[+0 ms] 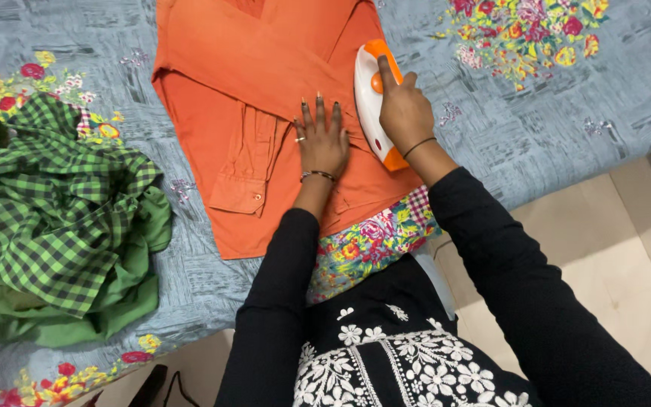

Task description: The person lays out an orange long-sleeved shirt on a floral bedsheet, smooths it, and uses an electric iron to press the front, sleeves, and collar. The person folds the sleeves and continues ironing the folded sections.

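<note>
An orange shirt (220, 83) lies spread on a grey floral bedsheet (536, 113), its sleeve folded across the front. My left hand (322, 139) presses flat on the shirt with fingers apart, beside the sleeve cuff. My right hand (404, 113) grips the handle of a white and orange iron (368, 98), which rests on the shirt just right of my left hand.
A crumpled green checked garment (54, 211) lies in a heap at the left on the sheet. The bed's edge runs diagonally at the right, with pale tiled floor (619, 256) beyond. A dark cord lies on the floor at bottom left.
</note>
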